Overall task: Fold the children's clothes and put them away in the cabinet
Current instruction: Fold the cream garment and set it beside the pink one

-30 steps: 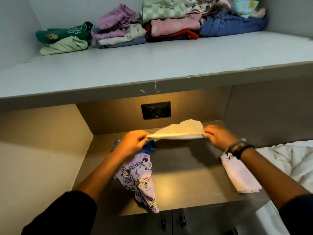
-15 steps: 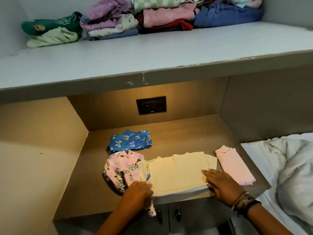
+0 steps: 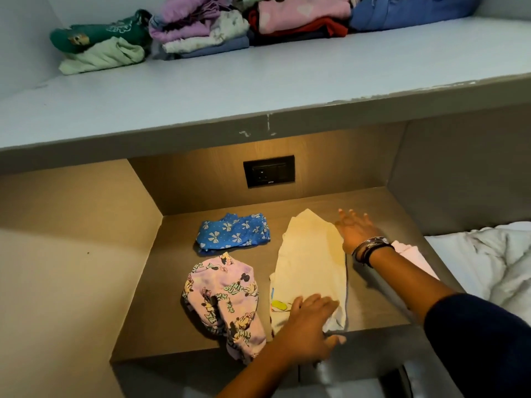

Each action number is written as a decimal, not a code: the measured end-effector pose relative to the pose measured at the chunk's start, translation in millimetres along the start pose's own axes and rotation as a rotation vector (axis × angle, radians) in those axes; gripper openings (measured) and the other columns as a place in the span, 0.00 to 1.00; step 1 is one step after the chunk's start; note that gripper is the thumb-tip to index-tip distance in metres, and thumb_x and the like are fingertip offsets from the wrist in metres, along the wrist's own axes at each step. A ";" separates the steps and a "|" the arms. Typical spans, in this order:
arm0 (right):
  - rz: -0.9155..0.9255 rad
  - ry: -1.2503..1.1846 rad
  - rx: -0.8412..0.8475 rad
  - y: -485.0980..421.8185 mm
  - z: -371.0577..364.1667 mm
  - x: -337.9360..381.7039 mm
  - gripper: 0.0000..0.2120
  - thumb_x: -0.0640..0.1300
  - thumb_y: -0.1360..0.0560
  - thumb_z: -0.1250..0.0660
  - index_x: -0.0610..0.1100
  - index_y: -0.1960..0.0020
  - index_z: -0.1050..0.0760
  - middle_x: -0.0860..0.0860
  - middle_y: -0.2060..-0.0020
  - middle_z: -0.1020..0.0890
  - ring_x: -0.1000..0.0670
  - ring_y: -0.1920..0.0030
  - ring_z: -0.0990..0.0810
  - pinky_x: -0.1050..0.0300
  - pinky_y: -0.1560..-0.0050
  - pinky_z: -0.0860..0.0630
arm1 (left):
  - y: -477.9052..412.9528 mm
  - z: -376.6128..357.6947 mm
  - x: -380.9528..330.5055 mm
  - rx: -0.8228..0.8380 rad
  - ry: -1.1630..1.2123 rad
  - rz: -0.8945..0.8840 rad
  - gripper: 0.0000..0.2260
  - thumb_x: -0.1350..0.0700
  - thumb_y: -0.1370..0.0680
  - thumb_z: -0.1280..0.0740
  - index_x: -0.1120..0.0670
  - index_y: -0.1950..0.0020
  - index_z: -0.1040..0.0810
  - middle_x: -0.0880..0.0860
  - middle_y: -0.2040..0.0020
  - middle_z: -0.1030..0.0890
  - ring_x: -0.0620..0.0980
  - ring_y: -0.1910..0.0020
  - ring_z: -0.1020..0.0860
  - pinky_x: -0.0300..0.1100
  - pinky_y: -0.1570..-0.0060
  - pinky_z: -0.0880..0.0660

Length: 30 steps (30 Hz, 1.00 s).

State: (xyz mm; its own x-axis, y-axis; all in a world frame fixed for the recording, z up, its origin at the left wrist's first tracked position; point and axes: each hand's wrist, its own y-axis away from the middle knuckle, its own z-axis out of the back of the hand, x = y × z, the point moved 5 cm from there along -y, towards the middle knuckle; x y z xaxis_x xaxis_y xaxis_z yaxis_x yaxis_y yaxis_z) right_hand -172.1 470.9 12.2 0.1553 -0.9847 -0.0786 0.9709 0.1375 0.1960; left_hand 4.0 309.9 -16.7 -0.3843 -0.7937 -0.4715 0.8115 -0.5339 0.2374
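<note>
A pale yellow child's garment (image 3: 311,262) lies folded lengthwise on the wooden counter (image 3: 161,326), running from the front edge toward the back. My left hand (image 3: 309,326) presses flat on its near end at the counter's edge. My right hand (image 3: 355,228), fingers spread, rests beside the garment's far right corner. A pink cartoon-print garment (image 3: 224,297) lies crumpled to the left. Behind it sits a folded blue garment with white bows (image 3: 234,231). A folded pale pink piece (image 3: 413,258) is partly hidden behind my right forearm.
A grey shelf (image 3: 258,90) overhangs the counter, with folded clothes stacked along its back (image 3: 201,30). A black wall socket (image 3: 269,171) sits on the back panel. White bedding (image 3: 494,254) lies to the right. Cabinet doors are below the counter edge.
The yellow garment, earlier held up by both hands and then laid wide, now lies as a narrow lengthwise strip. My right hand has moved from its front edge to its far right corner.
</note>
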 end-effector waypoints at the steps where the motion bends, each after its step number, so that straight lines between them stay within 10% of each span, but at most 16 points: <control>1: 0.004 -0.068 -0.037 8.6 5.5 3.3 0.27 0.39 0.25 0.41 0.49 0.26 0.38 0.49 0.21 0.49 0.44 0.22 0.50 0.41 0.23 0.51 | 1.6 4.8 6.3 -0.006 0.028 -0.025 0.31 0.42 0.23 0.38 0.48 0.22 0.43 0.50 0.21 0.43 0.50 0.22 0.49 0.52 0.25 0.60; 5: 0.279 -0.276 -0.155 85.7 -13.9 40.2 0.27 0.57 0.22 0.42 0.51 0.25 0.39 0.50 0.22 0.44 0.46 0.23 0.44 0.46 0.25 0.46 | 16.2 20.1 45.4 0.044 -0.286 -0.083 0.39 0.43 0.25 0.36 0.50 0.20 0.52 0.51 0.19 0.54 0.50 0.21 0.58 0.48 0.27 0.66; 9: 0.437 -0.112 0.122 159.3 -82.3 75.0 0.48 0.75 0.32 0.47 0.51 0.21 0.56 0.52 0.23 0.61 0.48 0.24 0.61 0.44 0.26 0.61 | 26.7 6.5 58.4 0.124 -0.442 -0.059 0.41 0.52 0.23 0.32 0.53 0.20 0.56 0.54 0.20 0.58 0.54 0.21 0.58 0.49 0.25 0.61; 15: 0.514 -0.120 -0.266 176.9 -66.9 70.7 0.28 0.47 0.45 0.17 0.51 0.46 0.17 0.52 0.44 0.16 0.51 0.44 0.17 0.52 0.46 0.20 | 41.8 -6.2 54.4 0.028 -0.369 -0.145 0.23 0.62 0.20 0.41 0.55 0.24 0.38 0.55 0.22 0.40 0.54 0.24 0.41 0.47 0.26 0.47; 18: 0.512 -0.377 -0.217 174.7 -58.8 54.1 0.17 0.37 0.37 0.23 0.47 0.48 0.17 0.50 0.49 0.14 0.47 0.50 0.15 0.49 0.49 0.18 | 41.6 9.5 52.6 0.039 -0.154 -0.093 0.13 0.55 0.21 0.39 0.49 0.37 0.24 0.52 0.39 0.20 0.53 0.41 0.23 0.46 0.43 0.29; 21: 0.382 -0.613 -0.036 162.3 -45.8 38.2 0.10 0.42 0.24 0.37 0.44 0.46 0.19 0.47 0.52 0.14 0.47 0.53 0.17 0.53 0.51 0.22 | 31.7 36.1 51.7 0.153 0.104 -0.043 0.10 0.44 0.21 0.40 0.46 0.47 0.23 0.47 0.53 0.20 0.46 0.55 0.22 0.43 0.55 0.23; 30: 0.010 -0.975 -0.050 52.0 -10.8 11.0 0.12 0.47 0.25 0.30 0.51 0.67 0.24 0.58 0.71 0.24 0.60 0.70 0.28 0.69 0.70 0.32 | -70.9 122.6 93.8 -0.043 0.724 0.236 0.02 0.61 0.23 0.31 0.56 0.54 0.19 0.50 0.61 0.18 0.42 0.66 0.23 0.32 0.68 0.27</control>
State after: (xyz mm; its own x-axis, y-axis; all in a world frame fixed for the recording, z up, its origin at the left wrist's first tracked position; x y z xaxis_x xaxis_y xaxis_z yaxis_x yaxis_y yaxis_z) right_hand -117.9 468.4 11.0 -0.0335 -0.6366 0.7705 0.9804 0.1287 0.1489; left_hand -143.6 237.6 26.3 0.1740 -0.4887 -0.8549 0.8584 -0.3502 0.3749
